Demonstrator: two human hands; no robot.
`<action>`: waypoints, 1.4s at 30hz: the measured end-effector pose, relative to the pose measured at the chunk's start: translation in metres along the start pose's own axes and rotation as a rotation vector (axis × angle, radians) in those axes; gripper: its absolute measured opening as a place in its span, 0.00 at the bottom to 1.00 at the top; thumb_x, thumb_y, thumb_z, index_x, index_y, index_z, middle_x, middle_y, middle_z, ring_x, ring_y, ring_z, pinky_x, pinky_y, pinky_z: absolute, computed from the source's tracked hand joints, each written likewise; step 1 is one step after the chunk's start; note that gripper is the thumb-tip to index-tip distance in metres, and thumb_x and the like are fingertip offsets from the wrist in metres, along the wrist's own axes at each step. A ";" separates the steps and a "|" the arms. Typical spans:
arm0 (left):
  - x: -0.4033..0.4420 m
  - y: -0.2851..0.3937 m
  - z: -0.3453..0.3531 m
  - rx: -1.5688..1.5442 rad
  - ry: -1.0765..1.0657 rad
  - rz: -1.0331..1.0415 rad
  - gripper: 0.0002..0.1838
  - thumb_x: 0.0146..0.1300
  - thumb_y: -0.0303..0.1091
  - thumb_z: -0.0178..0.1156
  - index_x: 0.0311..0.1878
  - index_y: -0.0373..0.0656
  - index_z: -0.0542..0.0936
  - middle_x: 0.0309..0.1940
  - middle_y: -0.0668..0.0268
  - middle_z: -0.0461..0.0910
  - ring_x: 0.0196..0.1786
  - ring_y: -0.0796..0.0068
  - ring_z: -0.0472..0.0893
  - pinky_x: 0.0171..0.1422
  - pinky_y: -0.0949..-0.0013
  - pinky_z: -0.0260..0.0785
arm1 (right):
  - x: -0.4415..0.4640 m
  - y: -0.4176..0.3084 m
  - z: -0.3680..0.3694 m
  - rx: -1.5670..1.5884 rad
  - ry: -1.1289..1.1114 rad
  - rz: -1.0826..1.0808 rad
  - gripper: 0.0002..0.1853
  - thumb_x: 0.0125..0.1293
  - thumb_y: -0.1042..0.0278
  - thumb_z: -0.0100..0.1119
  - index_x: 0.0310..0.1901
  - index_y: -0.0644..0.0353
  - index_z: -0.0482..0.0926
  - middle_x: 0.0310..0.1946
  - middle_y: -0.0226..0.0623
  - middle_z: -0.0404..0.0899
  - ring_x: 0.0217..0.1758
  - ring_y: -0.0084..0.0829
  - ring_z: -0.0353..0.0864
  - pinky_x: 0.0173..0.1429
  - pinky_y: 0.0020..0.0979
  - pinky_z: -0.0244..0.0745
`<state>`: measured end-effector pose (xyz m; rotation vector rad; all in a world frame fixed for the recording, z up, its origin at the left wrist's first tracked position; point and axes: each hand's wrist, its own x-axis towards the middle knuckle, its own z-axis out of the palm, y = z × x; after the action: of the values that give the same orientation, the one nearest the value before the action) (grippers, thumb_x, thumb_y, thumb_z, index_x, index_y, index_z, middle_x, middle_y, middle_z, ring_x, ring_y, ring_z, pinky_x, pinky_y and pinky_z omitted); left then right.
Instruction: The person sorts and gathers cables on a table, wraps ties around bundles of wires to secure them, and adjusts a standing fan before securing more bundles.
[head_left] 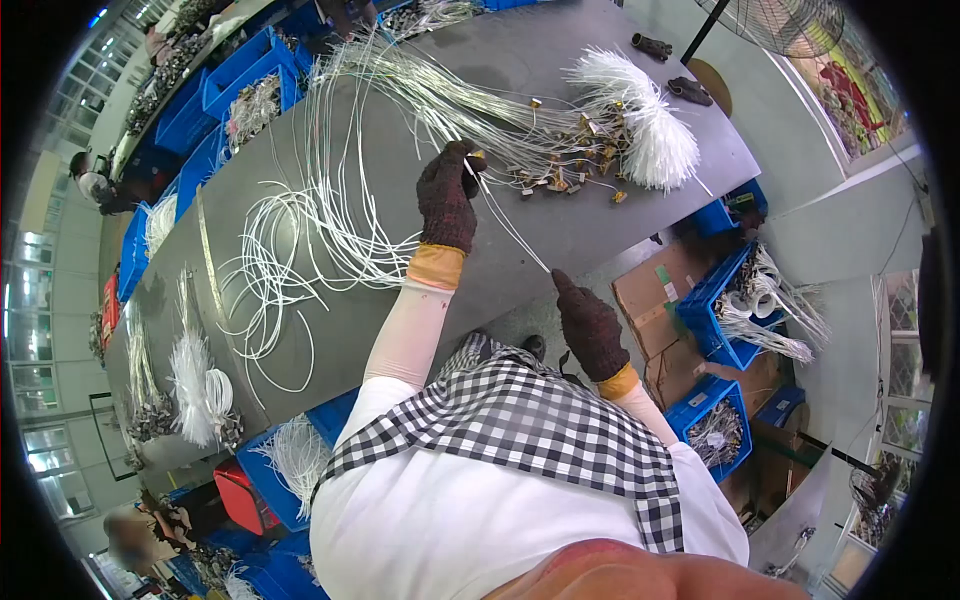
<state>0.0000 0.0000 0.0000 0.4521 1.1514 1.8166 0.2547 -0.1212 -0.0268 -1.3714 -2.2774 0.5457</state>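
Note:
My left hand, in a dark knit glove, is closed on white wires above the grey table, with a small yellowish piece at its fingertips. Lower right, beyond the table's front edge, my right hand, gloved too, pinches the other end of these wires, which run taut between both hands. Behind my left hand a long bundle of pale wires stretches over the table, with small brass-coloured connectors and a white frayed bunch at its right end. Loose looped wires spread to the left.
The grey table also bears wire bundles at the left and dark gloves at the far right. Blue bins with wires stand by cardboard at right. A fan is at top right. People are at the left.

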 end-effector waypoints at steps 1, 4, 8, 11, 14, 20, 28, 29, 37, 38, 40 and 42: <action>0.000 0.000 -0.001 -0.001 -0.020 0.009 0.12 0.68 0.41 0.63 0.42 0.43 0.86 0.25 0.68 0.85 0.19 0.86 0.71 0.23 0.79 0.57 | 0.000 0.001 0.001 0.000 0.000 0.000 0.29 0.64 0.76 0.57 0.68 0.46 0.71 0.35 0.42 0.80 0.34 0.44 0.81 0.34 0.41 0.76; 0.000 0.001 -0.001 0.016 -0.034 0.006 0.12 0.67 0.41 0.63 0.42 0.43 0.86 0.26 0.68 0.85 0.20 0.86 0.71 0.24 0.79 0.57 | -0.001 0.004 0.003 -0.007 0.005 -0.009 0.29 0.64 0.75 0.57 0.68 0.46 0.71 0.35 0.43 0.80 0.34 0.44 0.81 0.34 0.41 0.76; -0.001 0.000 0.000 0.010 -0.019 0.012 0.11 0.66 0.39 0.64 0.42 0.43 0.86 0.26 0.68 0.85 0.21 0.87 0.71 0.24 0.79 0.57 | 0.000 0.003 0.001 -0.025 0.019 -0.019 0.30 0.63 0.75 0.57 0.68 0.46 0.71 0.36 0.43 0.81 0.34 0.44 0.81 0.34 0.41 0.76; -0.002 -0.002 -0.001 0.019 -0.022 0.024 0.10 0.66 0.38 0.65 0.42 0.43 0.86 0.26 0.69 0.85 0.21 0.87 0.71 0.25 0.79 0.58 | 0.000 -0.001 -0.002 -0.022 0.014 -0.003 0.30 0.63 0.75 0.57 0.68 0.46 0.71 0.36 0.42 0.81 0.34 0.45 0.81 0.35 0.41 0.76; -0.004 -0.005 -0.003 0.054 -0.062 0.058 0.09 0.65 0.37 0.65 0.42 0.43 0.86 0.27 0.70 0.85 0.21 0.87 0.71 0.25 0.80 0.58 | -0.001 0.001 -0.001 -0.017 0.017 0.011 0.29 0.64 0.75 0.57 0.67 0.46 0.71 0.36 0.42 0.81 0.35 0.45 0.81 0.35 0.41 0.76; -0.025 -0.011 0.001 -0.123 0.011 -0.004 0.10 0.65 0.33 0.66 0.45 0.39 0.84 0.32 0.65 0.85 0.29 0.78 0.82 0.30 0.76 0.71 | 0.001 0.002 0.003 0.006 0.039 0.029 0.29 0.64 0.75 0.56 0.67 0.46 0.71 0.37 0.42 0.81 0.35 0.44 0.82 0.36 0.41 0.77; -0.010 0.017 -0.018 0.187 -0.240 -0.060 0.11 0.66 0.37 0.63 0.38 0.37 0.83 0.28 0.65 0.83 0.27 0.77 0.79 0.31 0.73 0.70 | 0.002 0.004 -0.005 -0.012 0.026 -0.002 0.29 0.64 0.74 0.57 0.68 0.45 0.71 0.36 0.41 0.81 0.34 0.44 0.81 0.34 0.40 0.76; -0.005 0.021 -0.022 0.232 -0.298 -0.076 0.12 0.66 0.38 0.62 0.37 0.37 0.83 0.27 0.66 0.82 0.26 0.77 0.78 0.31 0.73 0.69 | 0.000 0.006 -0.004 0.031 0.053 -0.036 0.29 0.64 0.74 0.58 0.68 0.45 0.71 0.35 0.41 0.81 0.33 0.44 0.81 0.33 0.40 0.76; 0.005 0.039 -0.031 0.431 -0.400 -0.116 0.14 0.66 0.40 0.61 0.35 0.36 0.83 0.24 0.67 0.79 0.26 0.79 0.76 0.32 0.74 0.66 | -0.003 0.009 -0.004 0.066 0.028 -0.055 0.29 0.65 0.74 0.58 0.68 0.44 0.70 0.33 0.42 0.80 0.31 0.44 0.80 0.32 0.41 0.74; 0.009 0.042 -0.033 0.462 -0.453 -0.142 0.14 0.66 0.40 0.61 0.35 0.36 0.83 0.24 0.67 0.79 0.26 0.79 0.76 0.32 0.74 0.67 | -0.004 0.009 -0.004 0.065 0.031 -0.070 0.29 0.65 0.74 0.58 0.68 0.45 0.70 0.33 0.41 0.79 0.31 0.45 0.80 0.31 0.41 0.73; 0.016 0.047 -0.038 0.491 -0.504 -0.168 0.14 0.66 0.40 0.61 0.35 0.36 0.82 0.23 0.67 0.79 0.26 0.80 0.75 0.32 0.74 0.67 | -0.005 0.011 -0.006 0.064 0.032 -0.085 0.29 0.65 0.74 0.58 0.68 0.45 0.70 0.33 0.41 0.79 0.31 0.45 0.80 0.31 0.41 0.73; 0.020 0.052 -0.040 0.623 -0.713 -0.010 0.14 0.66 0.41 0.61 0.35 0.37 0.83 0.24 0.67 0.79 0.26 0.80 0.76 0.32 0.75 0.67 | -0.006 0.012 -0.008 0.046 0.024 -0.115 0.28 0.65 0.74 0.58 0.67 0.46 0.70 0.33 0.41 0.79 0.31 0.45 0.80 0.31 0.42 0.73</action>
<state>-0.0644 -0.0117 0.0213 1.3218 1.1565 1.0828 0.2704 -0.1209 -0.0280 -1.2103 -2.2935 0.5378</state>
